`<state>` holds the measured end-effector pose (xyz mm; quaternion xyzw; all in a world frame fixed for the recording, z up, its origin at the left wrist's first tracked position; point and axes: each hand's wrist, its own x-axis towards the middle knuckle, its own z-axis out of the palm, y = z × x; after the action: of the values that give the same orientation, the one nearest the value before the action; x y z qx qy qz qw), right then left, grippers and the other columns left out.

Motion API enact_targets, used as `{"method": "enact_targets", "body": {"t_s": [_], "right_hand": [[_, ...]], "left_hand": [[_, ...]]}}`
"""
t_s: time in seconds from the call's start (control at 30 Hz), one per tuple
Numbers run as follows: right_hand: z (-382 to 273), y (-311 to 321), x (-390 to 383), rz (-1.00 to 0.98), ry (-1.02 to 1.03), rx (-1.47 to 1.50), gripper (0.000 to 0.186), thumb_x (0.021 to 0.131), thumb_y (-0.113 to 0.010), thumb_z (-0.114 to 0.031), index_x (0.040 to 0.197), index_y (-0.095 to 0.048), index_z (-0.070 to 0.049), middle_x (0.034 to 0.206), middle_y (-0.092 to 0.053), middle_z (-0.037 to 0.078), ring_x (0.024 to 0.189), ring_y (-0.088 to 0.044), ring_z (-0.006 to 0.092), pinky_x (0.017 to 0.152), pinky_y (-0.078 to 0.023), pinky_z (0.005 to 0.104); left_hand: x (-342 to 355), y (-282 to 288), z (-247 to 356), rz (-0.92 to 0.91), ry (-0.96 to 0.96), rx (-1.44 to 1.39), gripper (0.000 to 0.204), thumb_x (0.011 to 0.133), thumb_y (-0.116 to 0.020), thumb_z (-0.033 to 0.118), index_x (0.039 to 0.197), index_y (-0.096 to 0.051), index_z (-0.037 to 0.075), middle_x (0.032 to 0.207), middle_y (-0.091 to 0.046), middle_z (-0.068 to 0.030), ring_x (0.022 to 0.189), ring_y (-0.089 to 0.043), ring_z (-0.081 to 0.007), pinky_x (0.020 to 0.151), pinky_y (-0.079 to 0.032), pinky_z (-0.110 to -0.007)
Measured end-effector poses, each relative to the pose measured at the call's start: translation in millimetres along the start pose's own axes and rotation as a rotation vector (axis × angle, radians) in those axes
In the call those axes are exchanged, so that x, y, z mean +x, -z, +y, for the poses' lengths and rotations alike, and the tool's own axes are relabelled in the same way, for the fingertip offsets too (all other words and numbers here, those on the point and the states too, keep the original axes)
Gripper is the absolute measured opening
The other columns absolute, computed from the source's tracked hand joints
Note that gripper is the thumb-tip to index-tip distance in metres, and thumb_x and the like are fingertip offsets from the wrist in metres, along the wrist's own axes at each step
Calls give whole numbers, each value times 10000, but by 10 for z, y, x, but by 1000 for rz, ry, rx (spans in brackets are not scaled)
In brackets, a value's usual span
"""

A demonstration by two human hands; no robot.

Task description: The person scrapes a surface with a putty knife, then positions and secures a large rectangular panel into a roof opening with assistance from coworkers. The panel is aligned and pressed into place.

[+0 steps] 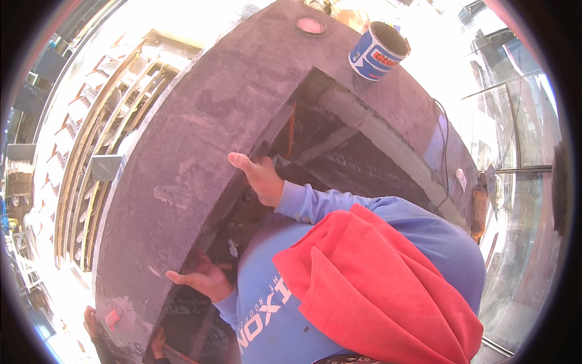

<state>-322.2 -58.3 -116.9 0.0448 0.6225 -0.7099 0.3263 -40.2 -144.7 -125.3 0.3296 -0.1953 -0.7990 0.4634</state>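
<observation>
A broad grey stone-like slab (pixel 200 109) with a curved outer edge and a straight-sided cutout lies before me. My left hand (pixel 206 280) grips the cutout's inner edge, its thumb on the top surface and its fingers down inside. Farther up the same edge, my right hand (pixel 264 181) holds on the same way, the fingertips partly hidden below. Dark printed panels (pixel 339 158) show through the opening. At the slab's lower left another person's hand (pixel 91 321) touches the outer rim, and a second hand (pixel 159 344) is at the cutout's edge.
A blue-and-white tin can (pixel 377 53) stands on the slab's far part, with a round pink-filled dish (pixel 310 25) beside it. A small red piece (pixel 112 317) lies at lower left. A dark cable (pixel 447 139) runs along the right side. Slatted wooden racks (pixel 115 133) stand at left.
</observation>
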Motion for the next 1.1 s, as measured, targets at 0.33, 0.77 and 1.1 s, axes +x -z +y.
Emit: {"method": "enact_targets", "body": {"t_s": [0.33,0.77,1.1], "right_hand": [[-167,17,-82,-98,-99,-74,1070,744,-818,-713,1205,-531,210,1008,-608,142,873,-602,167,706,-507,342],[-77,-17,-51,-78,-174,-108,1350,735,-800,-736,1462,-272,272,1391,-500,324,1308,-537,343,1062,-469,416],[-233,-24,-149,-16,-180,-137,1325,715,-779,-749,1472,-314,234,1490,-451,352,1406,-477,405,1121,-422,461]], "left_hand": [[161,419,-118,-92,-312,573,991,956,-726,103,1659,-32,181,1539,-274,-151,1252,-487,-301,1036,-516,-462],[-141,-734,-91,245,-57,257,1045,939,-520,780,1556,-302,-35,1557,-371,-216,1422,-381,-333,1221,-349,-493],[-240,-605,-147,41,-138,482,817,982,-570,530,1527,-287,-9,1449,-451,-207,1288,-506,-314,1105,-468,-470]]}}
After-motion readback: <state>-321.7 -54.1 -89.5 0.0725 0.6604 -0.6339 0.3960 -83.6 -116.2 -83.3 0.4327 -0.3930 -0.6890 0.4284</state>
